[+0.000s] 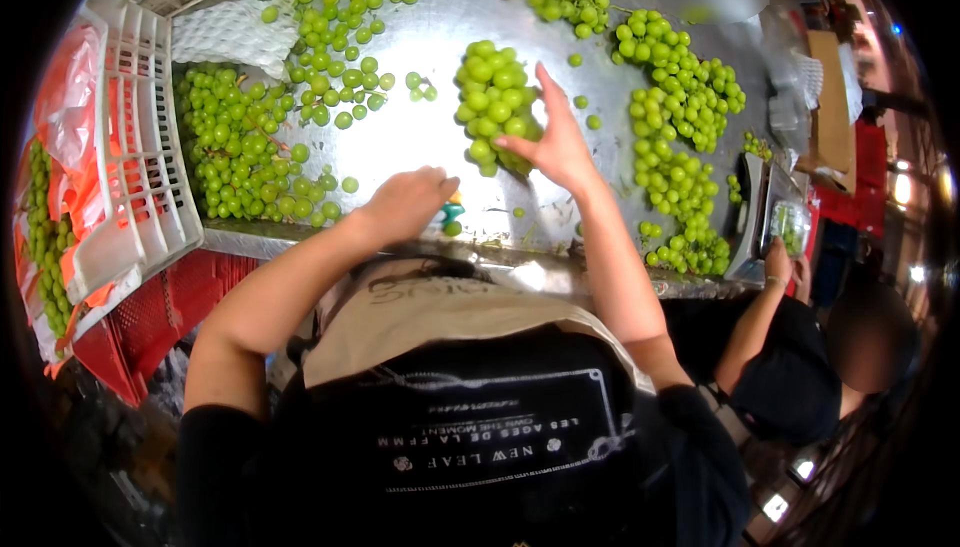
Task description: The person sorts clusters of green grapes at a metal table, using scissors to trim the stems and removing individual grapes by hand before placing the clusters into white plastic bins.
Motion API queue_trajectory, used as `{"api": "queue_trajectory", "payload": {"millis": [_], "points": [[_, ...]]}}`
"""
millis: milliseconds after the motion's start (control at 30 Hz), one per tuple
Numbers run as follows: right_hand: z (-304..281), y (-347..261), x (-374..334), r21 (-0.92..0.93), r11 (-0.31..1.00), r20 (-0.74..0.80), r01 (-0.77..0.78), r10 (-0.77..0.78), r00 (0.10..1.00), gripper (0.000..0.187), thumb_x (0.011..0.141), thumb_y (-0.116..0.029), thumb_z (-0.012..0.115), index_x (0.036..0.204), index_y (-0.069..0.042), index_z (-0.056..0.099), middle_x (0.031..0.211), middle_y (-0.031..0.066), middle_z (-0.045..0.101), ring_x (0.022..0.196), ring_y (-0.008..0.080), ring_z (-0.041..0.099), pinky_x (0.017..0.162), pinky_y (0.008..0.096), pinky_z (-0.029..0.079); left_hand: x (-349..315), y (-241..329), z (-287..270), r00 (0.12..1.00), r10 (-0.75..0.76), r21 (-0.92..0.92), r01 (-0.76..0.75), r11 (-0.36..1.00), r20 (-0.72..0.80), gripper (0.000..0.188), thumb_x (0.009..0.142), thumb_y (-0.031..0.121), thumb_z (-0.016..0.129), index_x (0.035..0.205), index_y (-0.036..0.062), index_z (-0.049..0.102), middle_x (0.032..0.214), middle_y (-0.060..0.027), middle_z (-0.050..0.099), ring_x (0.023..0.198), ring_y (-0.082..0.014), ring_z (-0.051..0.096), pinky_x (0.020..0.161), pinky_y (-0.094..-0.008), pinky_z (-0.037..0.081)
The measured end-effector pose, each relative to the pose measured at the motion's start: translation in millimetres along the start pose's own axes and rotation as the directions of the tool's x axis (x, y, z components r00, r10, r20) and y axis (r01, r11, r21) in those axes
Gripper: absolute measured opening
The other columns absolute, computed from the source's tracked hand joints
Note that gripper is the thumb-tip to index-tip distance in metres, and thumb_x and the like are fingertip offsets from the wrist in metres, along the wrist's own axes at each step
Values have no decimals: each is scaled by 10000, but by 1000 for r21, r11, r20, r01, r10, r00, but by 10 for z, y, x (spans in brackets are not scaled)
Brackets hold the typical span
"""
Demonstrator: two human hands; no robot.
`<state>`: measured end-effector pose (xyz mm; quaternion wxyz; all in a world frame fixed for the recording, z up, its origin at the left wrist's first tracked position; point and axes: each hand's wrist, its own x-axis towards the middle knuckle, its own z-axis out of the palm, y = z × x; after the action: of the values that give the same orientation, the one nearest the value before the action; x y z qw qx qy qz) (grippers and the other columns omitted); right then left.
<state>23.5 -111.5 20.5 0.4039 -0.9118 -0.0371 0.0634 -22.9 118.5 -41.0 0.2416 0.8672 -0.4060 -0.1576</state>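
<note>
A bunch of green grapes [495, 97] is at the middle of the metal table [400, 162]. My right hand [562, 145] is at its right side, fingers stretched apart, the thumb against the lower grapes. To the left of the bunch and nearer to me, my left hand [408, 205] is closed, knuckles up. Beside its fingers shows a small teal and yellow thing [451, 211], like a tool's handle; the rest is hidden under the hand. A few loose grapes [421, 86] lie between the bunch and a heap of grapes [235, 137] on the left.
More grape bunches [680, 87] line the table's right side. At the left edge stands a white plastic crate [150, 137], with white foam netting [235, 32] next to it. On the right, another person's hand [777, 262] touches a clear grape box [790, 225] on a scale.
</note>
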Motion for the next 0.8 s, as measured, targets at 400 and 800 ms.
{"api": "queue_trajectory", "payload": {"millis": [400,800], "points": [[163,-4,-103,-177,983,-255,44,-89,963,189,724,-80,624,907,-42,602,1001,126,530,970,305,468,861,361,391,-259,118,-849,918,-345,-678,381,629,197,278,732,185,692,959,40,622,683,-64,579,618,-148,512,571,-282,424],[73,89,-130,-21,998,-175,62,-64,982,235,731,-65,598,962,-70,640,933,96,553,949,269,478,863,330,389,353,193,-880,871,-435,-647,468,601,226,259,870,139,449,774,-48,601,673,-128,628,572,-149,589,458,-305,450]]}}
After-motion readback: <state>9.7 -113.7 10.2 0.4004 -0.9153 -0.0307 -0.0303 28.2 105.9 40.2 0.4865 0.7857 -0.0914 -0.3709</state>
